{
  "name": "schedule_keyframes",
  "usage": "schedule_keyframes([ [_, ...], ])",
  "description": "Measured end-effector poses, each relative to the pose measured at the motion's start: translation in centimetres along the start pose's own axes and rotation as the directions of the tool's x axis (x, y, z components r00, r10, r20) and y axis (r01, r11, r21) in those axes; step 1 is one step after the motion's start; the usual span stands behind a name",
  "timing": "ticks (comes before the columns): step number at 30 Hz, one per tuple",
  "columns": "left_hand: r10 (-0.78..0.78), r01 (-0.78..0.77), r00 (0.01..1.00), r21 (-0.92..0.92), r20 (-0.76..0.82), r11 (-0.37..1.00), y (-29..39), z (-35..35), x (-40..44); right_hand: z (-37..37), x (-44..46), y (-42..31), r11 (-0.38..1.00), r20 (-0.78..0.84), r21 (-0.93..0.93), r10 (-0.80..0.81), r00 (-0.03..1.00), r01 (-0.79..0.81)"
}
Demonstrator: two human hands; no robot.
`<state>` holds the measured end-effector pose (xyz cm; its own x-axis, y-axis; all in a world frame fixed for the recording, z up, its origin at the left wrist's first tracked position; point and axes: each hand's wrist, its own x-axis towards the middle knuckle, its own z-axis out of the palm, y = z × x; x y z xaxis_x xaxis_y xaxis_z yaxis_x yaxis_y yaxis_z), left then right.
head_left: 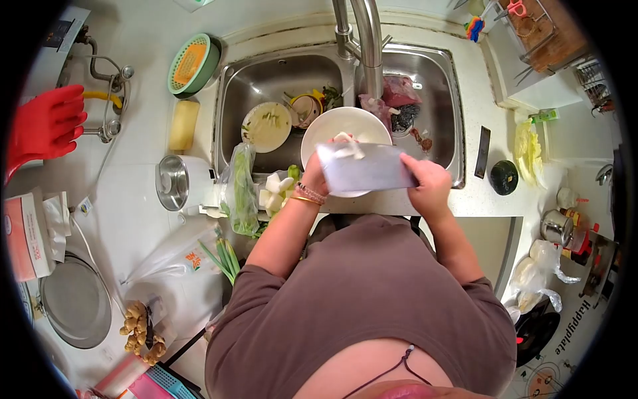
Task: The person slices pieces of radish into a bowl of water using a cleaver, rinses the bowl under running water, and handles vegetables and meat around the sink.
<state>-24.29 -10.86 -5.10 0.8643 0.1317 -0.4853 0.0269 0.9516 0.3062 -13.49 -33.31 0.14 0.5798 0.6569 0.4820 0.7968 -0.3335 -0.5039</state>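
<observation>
My right hand is closed around the handle of a cleaver, its broad blade lying across the near part of a white bowl. Behind the blade, over the bowl, my left hand is closed, its fingers mostly hidden. Reddish fingertips show by a white piece of food just above the blade's top edge. More white bits appear against the blade. White chunks lie by my left forearm, near a clear bag of green vegetables.
The left basin holds a plate with scraps; meat and a dark scrubber are in the right basin. A faucet rises behind the bowl. A dark green squash and a dark blade-shaped strip lie right; a metal pot stands left.
</observation>
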Motion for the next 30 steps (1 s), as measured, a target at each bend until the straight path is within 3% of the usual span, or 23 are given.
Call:
schedule_keyframes([
  [2, 0.108, -0.117, 0.991, 0.119, 0.079, 0.986, -0.4, -0.7, -0.3, 0.5, 1.1, -1.6, 0.993, 0.016, 0.021, -0.119, 0.993, 0.119],
  [3, 0.075, -0.073, 0.985, -0.018, 0.156, 0.997, -0.2, -0.5, -0.5, 0.9, 1.5, -2.0, 0.984, 0.018, 0.03, -0.176, 0.984, 0.175],
  [6, 0.084, -0.042, 0.971, -0.186, 0.222, 0.982, 0.1, -0.1, -1.2, 1.6, 2.5, -3.6, 0.973, 0.07, 0.032, -0.229, 0.971, 0.227],
  [16, 0.165, -0.15, 0.981, -0.147, 0.099, 0.978, 0.1, -0.5, -2.3, 2.3, 4.0, -4.9, 0.96, 0.066, 0.024, -0.279, 0.958, 0.278],
  [19, 0.128, -0.095, 0.976, -0.185, 0.176, 0.978, 0.1, -0.7, -2.6, 2.5, 4.1, -4.9, 0.961, 0.068, 0.013, -0.278, 0.958, 0.277],
  [22, 0.142, -0.112, 0.956, -0.129, 0.258, 0.985, -0.1, -0.2, -3.0, 2.4, 4.2, -4.8, 0.96, 0.056, 0.01, -0.279, 0.959, 0.279],
  [28, 0.118, -0.115, 0.988, -0.038, 0.101, 0.993, -0.7, -0.2, -3.3, 2.4, 4.4, -4.5, 0.959, 0.054, -0.014, -0.283, 0.958, 0.284],
  [30, 0.182, -0.188, 0.972, 0.022, 0.145, 0.982, -1.2, -0.3, -3.3, 2.4, 4.4, -4.3, 0.959, 0.042, -0.026, -0.282, 0.959, 0.283],
])
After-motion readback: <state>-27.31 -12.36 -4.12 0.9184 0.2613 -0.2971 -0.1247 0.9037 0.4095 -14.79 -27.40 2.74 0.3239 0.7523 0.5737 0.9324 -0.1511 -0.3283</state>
